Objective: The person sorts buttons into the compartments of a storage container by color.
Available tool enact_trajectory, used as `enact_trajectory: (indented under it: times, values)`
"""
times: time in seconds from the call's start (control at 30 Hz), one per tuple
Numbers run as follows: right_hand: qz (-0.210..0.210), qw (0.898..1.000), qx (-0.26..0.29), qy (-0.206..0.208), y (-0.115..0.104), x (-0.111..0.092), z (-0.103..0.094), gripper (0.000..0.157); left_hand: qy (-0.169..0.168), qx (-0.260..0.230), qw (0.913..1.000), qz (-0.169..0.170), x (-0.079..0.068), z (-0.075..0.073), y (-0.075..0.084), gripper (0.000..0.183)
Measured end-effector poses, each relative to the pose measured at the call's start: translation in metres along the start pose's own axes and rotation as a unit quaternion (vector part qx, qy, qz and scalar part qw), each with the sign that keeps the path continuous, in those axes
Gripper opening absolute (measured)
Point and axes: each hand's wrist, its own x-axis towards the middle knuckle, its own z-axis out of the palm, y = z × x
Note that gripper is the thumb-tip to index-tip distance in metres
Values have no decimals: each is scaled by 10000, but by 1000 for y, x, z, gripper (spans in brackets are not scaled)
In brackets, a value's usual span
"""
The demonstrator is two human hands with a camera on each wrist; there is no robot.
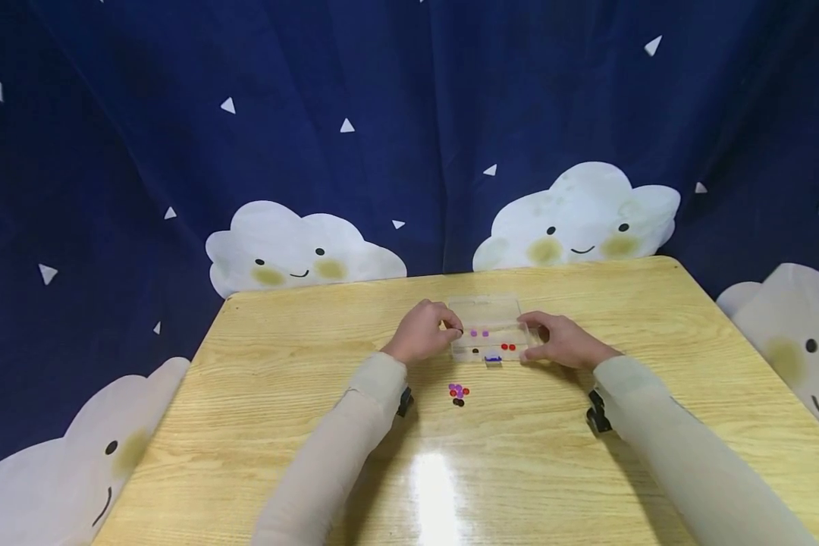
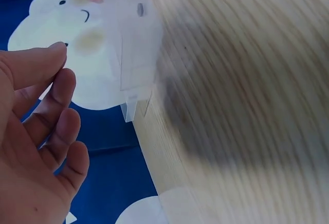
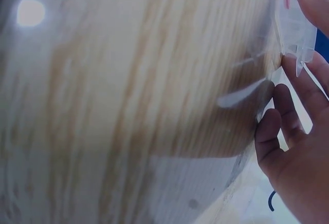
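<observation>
A clear plastic compartment box [image 1: 457, 353] lies on the table with its lid [image 1: 483, 309] raised at the back. Inside it are two purple pieces [image 1: 480, 334], two red pieces [image 1: 508, 347] and one black piece [image 1: 475, 351], all small and round. At the box's left side, my left hand [image 1: 419, 331] pinches a small black round piece [image 1: 460, 331] between thumb and forefinger. My right hand [image 1: 563, 341] grips the box's right end, thumb near the front corner and fingers farther back. A blue marking or latch [image 1: 494, 358] shows at the front edge.
Several loose purple, red and black round pieces [image 1: 459, 392] lie grouped on the wooden table [image 1: 259, 425], in front of the box. Behind the table hangs a dark blue curtain [image 1: 355, 167] with clouds and triangles. A bright reflection shows on the tabletop near the front.
</observation>
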Motion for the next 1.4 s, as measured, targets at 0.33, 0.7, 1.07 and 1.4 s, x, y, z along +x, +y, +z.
enact_trajectory:
  times: [0.33,0.7,1.07,1.4]
  values:
    - [-38,10000,40,25,2,1,-1,78,-2,6,9998,-191,11,2,9,10]
    - [103,9999,5,46,2,-1,0,77,-65,114,9999,-103,12,4,15,10]
    - [5,10000,41,62,5,0,3,76,-205,399,9990,14,5,7,18,10]
    - [113,9998,134,24,3,1,1,77,-168,537,9982,186,7,7,17,9]
